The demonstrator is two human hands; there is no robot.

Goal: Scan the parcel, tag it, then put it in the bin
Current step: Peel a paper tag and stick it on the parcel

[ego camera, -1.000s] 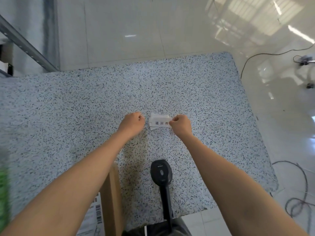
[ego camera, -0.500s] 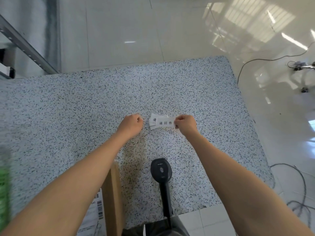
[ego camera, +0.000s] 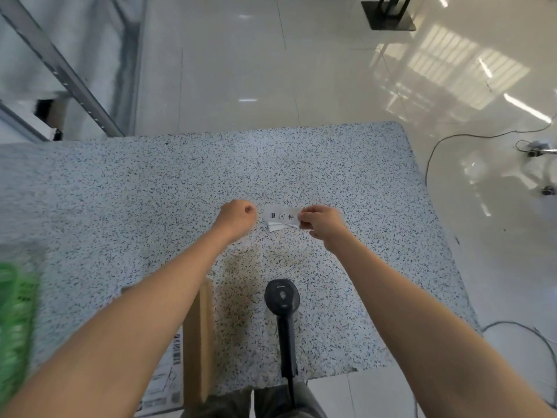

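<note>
Right hand [ego camera: 324,223] pinched the right end of a white tag [ego camera: 281,217] above the speckled table [ego camera: 120,206]. Left hand [ego camera: 238,217] was fisted just left of it, apparently empty.

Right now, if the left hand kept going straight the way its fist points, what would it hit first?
Probably the white tag that the right hand pinches: the left hand is a closed fist aimed at its near end. Their relative height above the table is unclear.

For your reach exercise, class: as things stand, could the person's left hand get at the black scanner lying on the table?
Probably yes. The scanner lies bare on the table between both forearms, and the left hand, a closed fist, seems to hold nothing; only the cardboard parcel stands nearby.
</note>
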